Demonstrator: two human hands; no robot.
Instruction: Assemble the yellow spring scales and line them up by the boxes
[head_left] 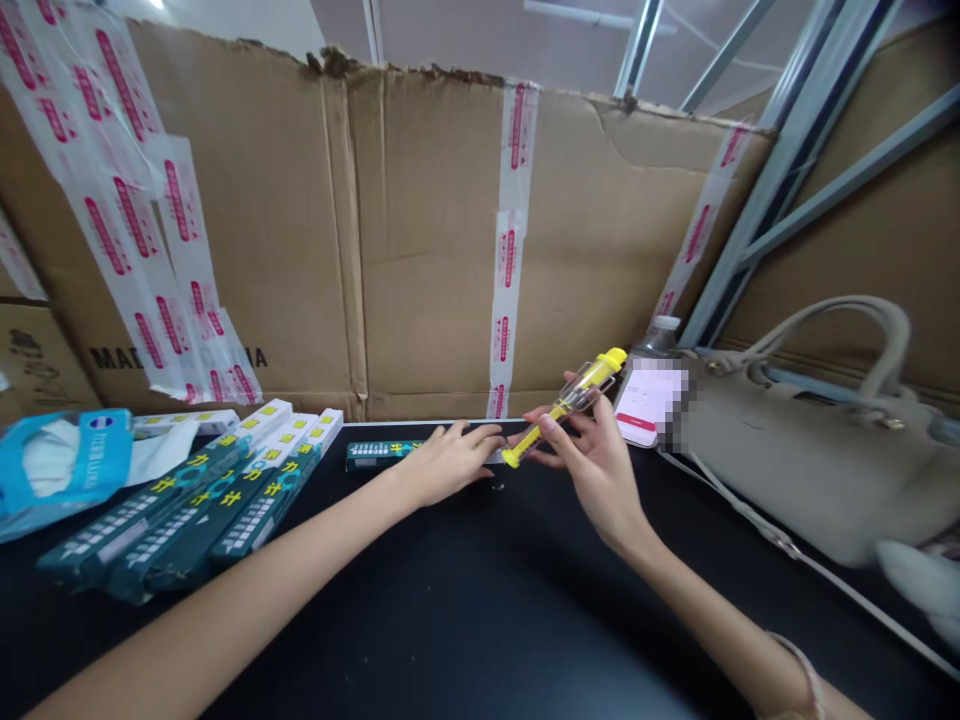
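Head view: the right hand [592, 470] pinches a clear plastic tube [581, 392] with yellow ends, fingers and thumb closed around its middle, holding it tilted up toward the right of the frame and clear of the black table [465, 620], as if to look it over. The left hand [450, 462] lies open, fingers spread and not clamped, over the end of a dark green box [379, 456], apparently steadying it flat. More green boxes [172, 500] sit fanned side by side at lower left, their yellow-marked ends together, while a taped cardboard sheet [420, 240] stands behind — a beige handbag [810, 460] at right.
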